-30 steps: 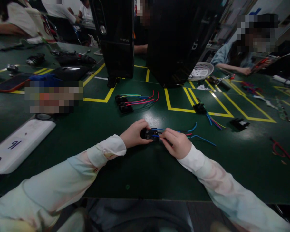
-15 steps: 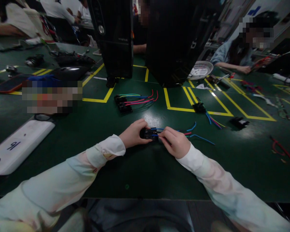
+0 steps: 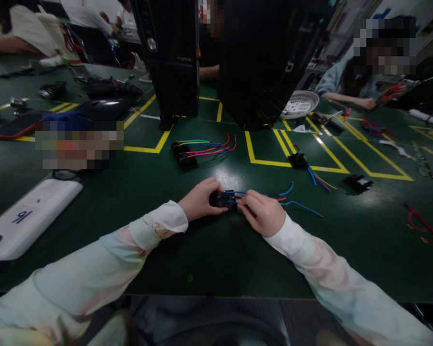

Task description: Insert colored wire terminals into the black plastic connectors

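Note:
My left hand [image 3: 202, 199] grips the left end of a small black part [image 3: 224, 198] just above the green table. My right hand [image 3: 262, 211] pinches a blue wire [image 3: 232, 202] close to that part's right side. Blue and red wires [image 3: 303, 207] run out to the right from behind my right fingers. Beyond my hands lies a pair of black parts [image 3: 186, 160] with red, blue and green wires. Another black part [image 3: 297, 160] with coloured wires rests farther right.
Two tall black cases [image 3: 176, 62] stand at the back. A white device [image 3: 31, 216] lies left, a black connector [image 3: 359, 183] and red cable [image 3: 424, 223] right. A white basket [image 3: 300, 104] is behind. A person [image 3: 364, 81] sits at the far right.
My right hand has shifted very slightly to the right. The person at the far right has moved a little. My left hand keeps its grip.

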A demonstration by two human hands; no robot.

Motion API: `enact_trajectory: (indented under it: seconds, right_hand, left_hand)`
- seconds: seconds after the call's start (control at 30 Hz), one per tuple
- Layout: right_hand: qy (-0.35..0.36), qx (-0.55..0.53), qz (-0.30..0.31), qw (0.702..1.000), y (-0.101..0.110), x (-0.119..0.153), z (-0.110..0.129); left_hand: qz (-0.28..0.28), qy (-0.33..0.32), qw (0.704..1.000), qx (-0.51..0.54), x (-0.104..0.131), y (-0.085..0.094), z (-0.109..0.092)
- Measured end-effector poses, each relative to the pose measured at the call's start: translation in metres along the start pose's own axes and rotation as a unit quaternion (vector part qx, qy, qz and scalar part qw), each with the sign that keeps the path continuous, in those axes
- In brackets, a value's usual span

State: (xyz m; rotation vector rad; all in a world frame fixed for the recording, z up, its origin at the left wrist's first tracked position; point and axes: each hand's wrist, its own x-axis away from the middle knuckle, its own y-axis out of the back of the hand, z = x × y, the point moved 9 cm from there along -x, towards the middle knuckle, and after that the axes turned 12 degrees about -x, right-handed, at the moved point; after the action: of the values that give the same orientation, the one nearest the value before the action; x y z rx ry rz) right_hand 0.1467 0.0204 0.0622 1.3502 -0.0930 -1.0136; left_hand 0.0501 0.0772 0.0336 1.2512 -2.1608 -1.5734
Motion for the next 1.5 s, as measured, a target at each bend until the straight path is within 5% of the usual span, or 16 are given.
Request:
enact_trajectory:
  seconds: [1.5]
  right_hand:
    - [0.007,0.008,-0.006,1.000,0.0021,0.0010,0.0023]
  left_hand:
    - [-0.002,-0.002,1.000,0.008,-0.0001,0.0005,-0.0006]
